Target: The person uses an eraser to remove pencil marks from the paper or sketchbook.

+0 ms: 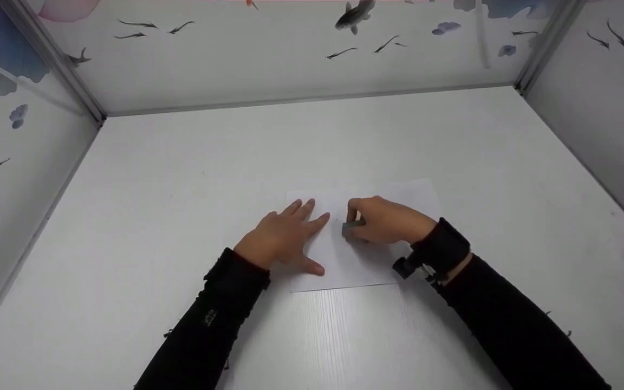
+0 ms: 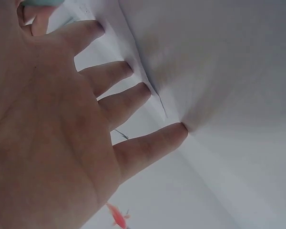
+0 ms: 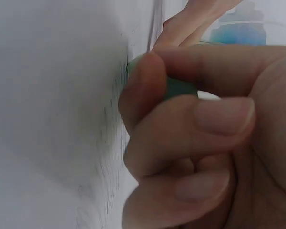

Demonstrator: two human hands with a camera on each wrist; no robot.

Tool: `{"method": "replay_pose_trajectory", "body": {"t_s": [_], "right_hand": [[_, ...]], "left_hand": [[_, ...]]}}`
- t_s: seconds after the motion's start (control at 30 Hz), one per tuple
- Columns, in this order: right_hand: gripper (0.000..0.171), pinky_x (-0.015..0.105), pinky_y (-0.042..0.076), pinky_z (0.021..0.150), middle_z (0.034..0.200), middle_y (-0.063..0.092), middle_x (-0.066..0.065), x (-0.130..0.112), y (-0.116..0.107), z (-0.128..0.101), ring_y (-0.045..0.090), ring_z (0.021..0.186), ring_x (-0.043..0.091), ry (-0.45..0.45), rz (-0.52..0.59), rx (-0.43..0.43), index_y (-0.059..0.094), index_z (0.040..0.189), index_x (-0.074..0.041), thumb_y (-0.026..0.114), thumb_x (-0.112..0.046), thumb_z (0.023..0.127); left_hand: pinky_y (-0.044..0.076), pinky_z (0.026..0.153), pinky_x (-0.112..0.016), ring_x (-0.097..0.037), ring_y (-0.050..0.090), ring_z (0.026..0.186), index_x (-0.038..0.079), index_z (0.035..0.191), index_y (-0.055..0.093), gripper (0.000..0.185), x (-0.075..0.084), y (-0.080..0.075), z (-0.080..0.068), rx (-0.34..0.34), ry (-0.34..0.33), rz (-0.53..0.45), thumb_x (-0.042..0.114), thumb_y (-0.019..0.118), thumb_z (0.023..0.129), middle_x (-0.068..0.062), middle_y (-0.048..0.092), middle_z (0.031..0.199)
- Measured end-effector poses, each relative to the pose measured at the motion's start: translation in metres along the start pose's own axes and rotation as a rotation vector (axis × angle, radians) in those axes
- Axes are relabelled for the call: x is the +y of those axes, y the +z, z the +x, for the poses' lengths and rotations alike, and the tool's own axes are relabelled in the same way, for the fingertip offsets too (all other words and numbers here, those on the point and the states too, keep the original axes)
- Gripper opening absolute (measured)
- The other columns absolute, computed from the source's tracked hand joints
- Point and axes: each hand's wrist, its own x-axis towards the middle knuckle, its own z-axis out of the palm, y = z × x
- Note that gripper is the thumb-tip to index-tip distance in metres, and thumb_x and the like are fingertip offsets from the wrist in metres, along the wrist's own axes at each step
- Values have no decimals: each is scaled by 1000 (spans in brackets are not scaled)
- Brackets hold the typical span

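A white sheet of paper (image 1: 366,268) lies on the white table below both hands. My left hand (image 1: 285,235) rests on its left part with the fingers spread. In the left wrist view, fingertips (image 2: 142,90) touch down around the paper's edge. My right hand (image 1: 388,219) pinches a small grey-green eraser (image 1: 348,228) against the middle of the sheet. Curled fingers hide much of the eraser (image 3: 181,88) in the right wrist view. Thin pencil strokes (image 3: 107,124) show on the paper beside that hand.
The tabletop (image 1: 182,162) is bounded by panels at the back, left and right, printed with fish and plants. A black wrist strap with a small camera (image 1: 407,266) sits on the right wrist, just over the paper's lower right part.
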Motion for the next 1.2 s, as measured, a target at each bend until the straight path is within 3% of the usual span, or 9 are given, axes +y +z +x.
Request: {"method": "replay_pose_trajectory", "body": {"t_s": [0.17,0.4,0.47,0.63,0.83,0.97,1.13,1.2], "right_hand": [[25,40,54,77,102,72,11,-4,3,0,64,85,22,89,-45,109,64,118,-4,62,-26,106],[21,42,55,73,95,71,13,-7,8,3,65,80,24,108,-129,199,60,113,-1,58,-22,108],[19,40,55,74,94,70,11,-7,8,1,64,80,22,60,-114,164,60,113,-2,61,-20,108],[20,36,53,74,96,71,7,-10,5,-4,63,79,18,-53,-38,-17,62,115,-6,71,-20,104],[18,36,53,74,98,72,8,-5,5,-3,61,81,19,-16,-54,91,64,115,-4,68,-17,102],[17,35,54,73,95,73,6,-6,4,-4,64,78,18,-78,-25,-20,64,114,-6,70,-16,102],[15,35,51,73,92,71,5,-4,2,-3,60,77,17,-50,-36,45,65,112,-7,70,-18,102],[15,35,52,72,93,72,5,-4,2,-3,62,77,18,-73,-26,26,65,113,-7,70,-17,102]], "left_hand": [[33,124,-60,-33,10,165,27,172,22,110,-1,0,1,15,-10,-4,71,76,87,-12,10,179],[35,123,-59,-32,11,165,27,172,23,109,-3,1,0,19,-6,11,71,76,88,-12,11,179],[35,123,-58,-32,11,165,27,172,22,109,-3,1,0,15,-6,16,71,75,88,-12,11,179],[32,124,-59,-31,9,165,28,172,22,110,-2,2,0,5,-1,6,70,77,87,-11,9,180],[33,124,-59,-31,9,165,28,172,21,110,-1,1,1,2,0,24,71,76,87,-10,9,180],[34,123,-58,-31,10,165,28,173,20,110,0,0,1,4,0,35,71,75,88,-10,9,180],[35,123,-57,-31,11,165,28,173,20,111,0,0,1,8,0,46,72,75,87,-10,10,180],[35,123,-56,-31,11,165,28,173,20,111,0,0,1,7,-2,47,72,75,87,-10,10,180]]}}
